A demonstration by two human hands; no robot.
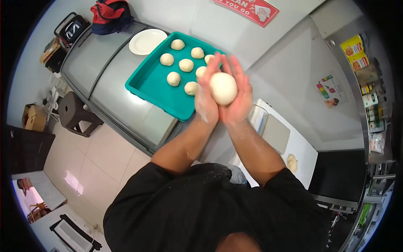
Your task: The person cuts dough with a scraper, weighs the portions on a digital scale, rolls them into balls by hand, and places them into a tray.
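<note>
A smooth, round dough ball (223, 88) rests between my two cupped hands, raised in front of me. My left hand (205, 103) presses against its left side, with flour on the skin. My right hand (241, 101) curves around the right side, fingers pointing up and away. Behind them lies a teal tray (145, 90) with several smaller-looking dough balls (186, 65) spaced apart in it. My hands overlap the tray's right part and partly hide a few of those balls.
The tray sits on a grey glass-topped chest (121, 103), beside a white plate (147, 41) and a red and blue bag (111, 16). To the right, a scale (276, 133) and a dough piece (292, 163) lie on a white surface. A dark stool (75, 110) stands left.
</note>
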